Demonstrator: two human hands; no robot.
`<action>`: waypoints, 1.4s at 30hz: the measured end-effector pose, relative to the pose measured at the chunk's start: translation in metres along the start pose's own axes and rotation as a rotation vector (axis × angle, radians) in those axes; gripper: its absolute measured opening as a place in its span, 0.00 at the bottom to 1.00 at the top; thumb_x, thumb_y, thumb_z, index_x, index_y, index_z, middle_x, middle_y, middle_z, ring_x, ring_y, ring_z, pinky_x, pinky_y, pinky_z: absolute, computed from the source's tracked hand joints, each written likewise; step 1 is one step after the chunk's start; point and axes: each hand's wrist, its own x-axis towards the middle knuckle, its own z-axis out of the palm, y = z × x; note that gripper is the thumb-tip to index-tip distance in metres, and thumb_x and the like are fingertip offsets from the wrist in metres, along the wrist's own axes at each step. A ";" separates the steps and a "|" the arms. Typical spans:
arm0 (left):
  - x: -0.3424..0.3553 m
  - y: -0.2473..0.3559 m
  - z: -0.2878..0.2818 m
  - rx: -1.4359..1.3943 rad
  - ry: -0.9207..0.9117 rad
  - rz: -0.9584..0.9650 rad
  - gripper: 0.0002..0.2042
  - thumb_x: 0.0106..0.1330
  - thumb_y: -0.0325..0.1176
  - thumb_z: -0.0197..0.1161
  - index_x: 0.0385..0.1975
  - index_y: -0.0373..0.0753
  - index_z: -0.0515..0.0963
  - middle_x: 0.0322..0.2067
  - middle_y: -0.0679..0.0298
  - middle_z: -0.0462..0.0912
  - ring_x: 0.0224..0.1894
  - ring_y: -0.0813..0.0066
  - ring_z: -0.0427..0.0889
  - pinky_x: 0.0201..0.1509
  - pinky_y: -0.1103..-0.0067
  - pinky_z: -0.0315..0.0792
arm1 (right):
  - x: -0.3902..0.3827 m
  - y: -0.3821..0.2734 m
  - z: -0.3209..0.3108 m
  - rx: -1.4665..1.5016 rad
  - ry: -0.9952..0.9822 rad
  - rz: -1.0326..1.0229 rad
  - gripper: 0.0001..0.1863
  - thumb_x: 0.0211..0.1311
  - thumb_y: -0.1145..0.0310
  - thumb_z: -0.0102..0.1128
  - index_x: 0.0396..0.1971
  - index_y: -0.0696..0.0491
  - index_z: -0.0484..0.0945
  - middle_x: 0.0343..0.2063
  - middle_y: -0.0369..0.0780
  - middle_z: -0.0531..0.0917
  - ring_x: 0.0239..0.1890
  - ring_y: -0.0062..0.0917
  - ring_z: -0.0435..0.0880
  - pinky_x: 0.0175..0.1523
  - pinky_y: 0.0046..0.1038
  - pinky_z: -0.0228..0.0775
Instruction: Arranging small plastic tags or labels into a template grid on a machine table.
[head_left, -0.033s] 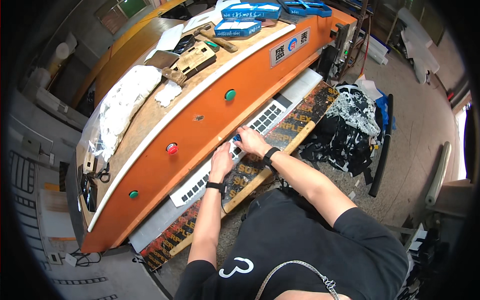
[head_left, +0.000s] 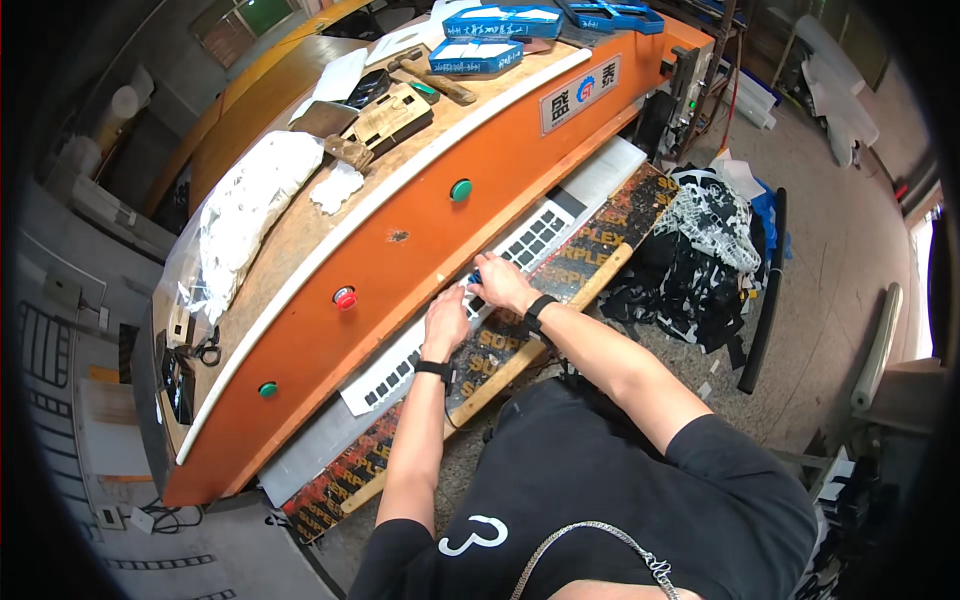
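Under the orange machine beam (head_left: 400, 245) lies a long white strip (head_left: 352, 400) bearing rows of black rectangles. My left hand (head_left: 446, 322) rests over the middle of this strip, fingers bent together, with its fingertips mostly hidden. Just right of it, my right hand (head_left: 505, 284) is closed around a small blue piece (head_left: 476, 279) at the strip's far edge; its exact kind is too small to tell. The two hands nearly touch. Black rectangles show on the strip to either side of them.
A wooden bar (head_left: 540, 345) runs along the printed board (head_left: 500, 340) in front of me. Green buttons (head_left: 460, 190) and a red button (head_left: 345, 298) stick out from the beam. Blue boxes (head_left: 475, 56), a hammer (head_left: 440, 82) and a white bag (head_left: 255, 210) lie on top. Scraps (head_left: 700, 260) are heaped at right.
My left hand has shifted slightly to the right, closer to my right hand. The right hand and the strip look nearly still.
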 end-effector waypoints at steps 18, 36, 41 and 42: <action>0.055 0.012 0.004 -0.171 -0.019 0.388 0.05 0.61 0.22 0.62 0.33 0.37 0.84 0.36 0.54 0.83 0.46 0.50 0.83 0.50 0.61 0.77 | -0.059 0.106 -0.004 1.211 -0.007 0.673 0.16 0.83 0.65 0.49 0.52 0.61 0.81 0.28 0.39 0.85 0.22 0.21 0.83 0.28 0.24 0.78; 0.077 0.006 0.010 -0.049 -0.263 0.562 0.08 0.60 0.22 0.69 0.38 0.41 0.82 0.40 0.58 0.78 0.49 0.54 0.80 0.52 0.61 0.75 | -0.120 0.123 -0.017 1.168 0.000 0.570 0.20 0.86 0.63 0.42 0.55 0.61 0.80 0.32 0.42 0.86 0.22 0.25 0.87 0.27 0.25 0.82; 0.071 0.000 0.017 -0.066 -0.253 0.555 0.07 0.60 0.22 0.70 0.36 0.39 0.83 0.42 0.57 0.78 0.49 0.53 0.80 0.53 0.62 0.75 | -0.125 0.121 -0.020 1.137 -0.019 0.533 0.20 0.86 0.64 0.42 0.56 0.60 0.80 0.33 0.43 0.87 0.22 0.25 0.87 0.27 0.25 0.82; 0.068 -0.004 0.018 -0.187 -0.226 0.489 0.06 0.60 0.22 0.70 0.36 0.37 0.83 0.42 0.58 0.78 0.46 0.55 0.80 0.52 0.64 0.76 | -0.124 0.118 -0.019 1.131 -0.015 0.536 0.20 0.85 0.64 0.42 0.56 0.60 0.80 0.33 0.43 0.87 0.22 0.25 0.88 0.27 0.26 0.82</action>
